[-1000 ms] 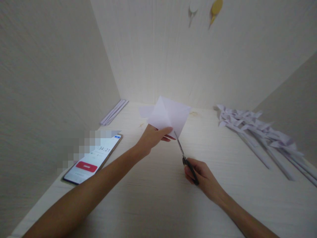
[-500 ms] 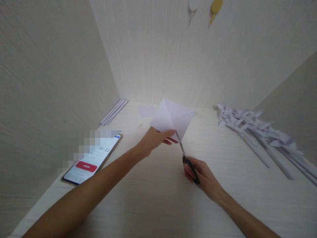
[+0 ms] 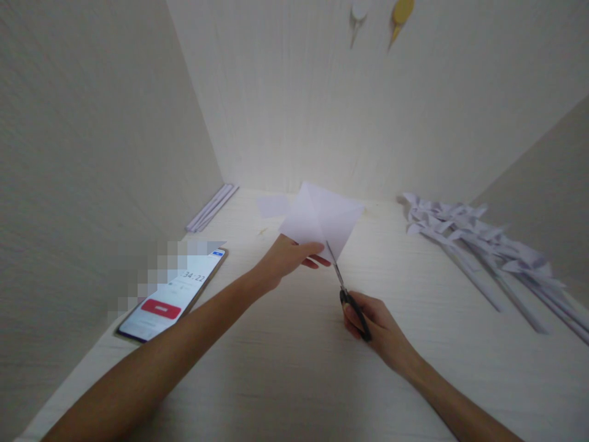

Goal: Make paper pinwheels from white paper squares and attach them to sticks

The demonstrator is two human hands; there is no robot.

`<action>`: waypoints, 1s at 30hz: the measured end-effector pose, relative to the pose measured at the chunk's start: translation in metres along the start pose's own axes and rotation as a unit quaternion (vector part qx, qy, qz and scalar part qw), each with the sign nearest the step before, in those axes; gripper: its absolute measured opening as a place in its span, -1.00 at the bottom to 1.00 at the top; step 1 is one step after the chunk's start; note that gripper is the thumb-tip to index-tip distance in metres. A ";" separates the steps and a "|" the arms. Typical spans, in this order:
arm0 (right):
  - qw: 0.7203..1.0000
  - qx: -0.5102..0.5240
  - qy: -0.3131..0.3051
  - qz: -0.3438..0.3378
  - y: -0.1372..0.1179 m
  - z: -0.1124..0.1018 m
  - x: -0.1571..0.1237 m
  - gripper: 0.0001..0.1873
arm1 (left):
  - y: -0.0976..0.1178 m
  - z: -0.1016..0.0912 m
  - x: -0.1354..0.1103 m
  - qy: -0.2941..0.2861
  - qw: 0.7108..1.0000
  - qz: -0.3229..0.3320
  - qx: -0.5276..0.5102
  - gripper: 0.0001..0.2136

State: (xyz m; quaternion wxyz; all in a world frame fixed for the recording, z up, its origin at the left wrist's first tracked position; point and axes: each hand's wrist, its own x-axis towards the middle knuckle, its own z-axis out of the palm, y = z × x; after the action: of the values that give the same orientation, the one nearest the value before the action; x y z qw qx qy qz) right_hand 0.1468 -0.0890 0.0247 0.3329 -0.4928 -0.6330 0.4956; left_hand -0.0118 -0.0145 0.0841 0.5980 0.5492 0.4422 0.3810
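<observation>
My left hand (image 3: 285, 261) pinches the lower edge of a creased white paper square (image 3: 322, 218), held up above the pale wooden desk (image 3: 285, 362). My right hand (image 3: 372, 325) grips the black handles of small scissors (image 3: 343, 288). Their thin blades point up and away, with the tips at the paper's bottom corner, right beside my left fingertips.
A phone (image 3: 177, 294) with a lit timer screen and red button lies at the left. Several folded white paper pinwheels on sticks (image 3: 483, 252) are piled at the right. White paper sticks (image 3: 211, 207) lie along the left wall. Walls enclose the desk on three sides.
The paper has shifted slightly to the right and turned a little in my left hand. The scissors stayed at its bottom corner, and the phone timer advanced.
</observation>
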 end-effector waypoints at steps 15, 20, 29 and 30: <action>1.000 -0.018 -0.007 -0.021 -0.004 0.000 0.000 -0.66 | -0.003 0.001 -0.001 -0.040 0.999 -0.013 0.010 -0.91; 0.999 -0.010 -0.004 -0.030 -0.002 0.000 0.000 -0.68 | -0.003 0.004 -0.003 -0.043 0.999 -0.023 0.007 -0.91; 1.000 0.008 0.001 -0.012 0.002 0.001 0.001 -0.66 | -0.004 0.003 -0.001 -0.044 0.999 -0.029 0.004 -0.92; 1.000 0.008 0.001 -0.011 0.002 0.001 0.000 -0.66 | -0.004 0.003 -0.001 -0.044 0.999 -0.029 0.004 -0.92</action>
State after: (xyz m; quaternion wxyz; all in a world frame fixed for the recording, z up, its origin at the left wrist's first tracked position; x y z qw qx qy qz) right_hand 0.1464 -0.0888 0.0228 0.3425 -0.4839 -0.6342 0.4963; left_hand -0.0093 -0.0166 0.0798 0.6255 0.5549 0.4329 0.3369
